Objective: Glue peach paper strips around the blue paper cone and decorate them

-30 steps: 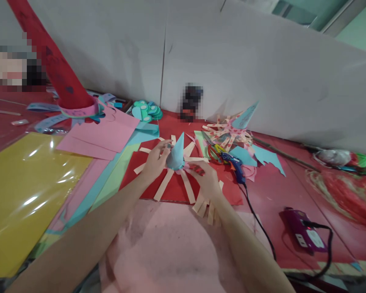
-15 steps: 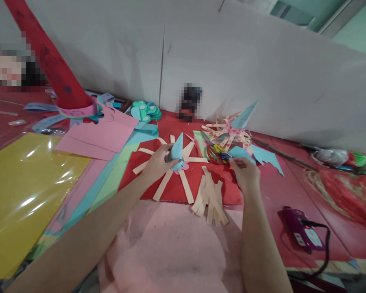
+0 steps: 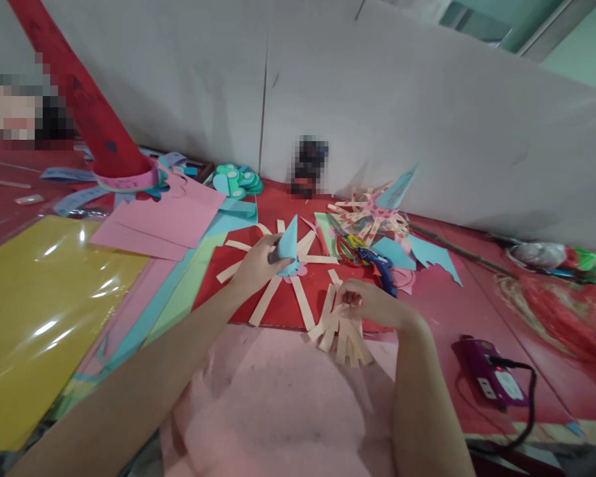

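A light blue paper cone stands upright near the middle, with cream paper strips fanned out around its base on a red sheet. The fingers of my left hand are closed around the cone's left side. Some pink paper shows at the foot of the cone. To the right, my right hand is over a loose pile of cream strips. Its fingers are curled together at the upper end of the pile, and whatever they pinch is hidden.
A blue glue gun and scissors lie right of the cone. Behind them stands a decorated paper cone with patterned strips. A purple power adapter is at the right. Pink paper and a yellow sheet lie left.
My right hand has left the cone's base, reached right to the glue gun, then come back down to the pile of strips. My left hand stays on the cone.
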The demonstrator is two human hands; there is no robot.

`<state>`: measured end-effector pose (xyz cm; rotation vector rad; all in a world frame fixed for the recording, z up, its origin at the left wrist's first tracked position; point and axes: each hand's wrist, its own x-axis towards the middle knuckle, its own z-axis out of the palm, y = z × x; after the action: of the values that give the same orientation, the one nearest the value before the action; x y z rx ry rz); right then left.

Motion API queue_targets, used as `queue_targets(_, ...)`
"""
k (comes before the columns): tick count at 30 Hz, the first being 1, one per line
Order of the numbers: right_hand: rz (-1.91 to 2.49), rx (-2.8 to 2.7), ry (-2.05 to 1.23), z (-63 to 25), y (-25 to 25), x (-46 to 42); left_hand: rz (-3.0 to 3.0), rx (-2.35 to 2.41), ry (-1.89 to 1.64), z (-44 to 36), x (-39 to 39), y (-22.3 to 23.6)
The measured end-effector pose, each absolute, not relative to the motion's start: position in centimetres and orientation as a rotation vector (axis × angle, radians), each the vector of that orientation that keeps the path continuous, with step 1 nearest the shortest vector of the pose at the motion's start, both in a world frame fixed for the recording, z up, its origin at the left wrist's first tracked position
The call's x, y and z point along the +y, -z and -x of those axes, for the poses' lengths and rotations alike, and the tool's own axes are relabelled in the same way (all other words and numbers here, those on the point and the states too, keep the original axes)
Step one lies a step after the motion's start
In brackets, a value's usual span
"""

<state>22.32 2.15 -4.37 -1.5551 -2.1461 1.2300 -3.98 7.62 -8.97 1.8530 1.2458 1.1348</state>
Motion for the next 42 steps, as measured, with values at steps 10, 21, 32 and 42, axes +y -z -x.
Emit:
queue_targets(10,1.547,-2.066,-1.369,-22.1,3.9,2.1,-1.797,1.194,-1.15,4.0,7.6,9.0)
queue_targets(21,1.431,-1.71,-1.281,-21.5,3.9,2.4,-1.762,1.179,-1.115,3.8,7.0,8.3)
queue_targets(32,1.356,-1.404,-1.203,-16.6,8.2,3.7,-1.694,1.109,-1.125,3.3,6.7,7.6)
queue_targets(42,1.486,-1.74,-0.816,-15.3,7.8,3.1,-1.704,1.155,-1.086,3.4,6.8,8.0)
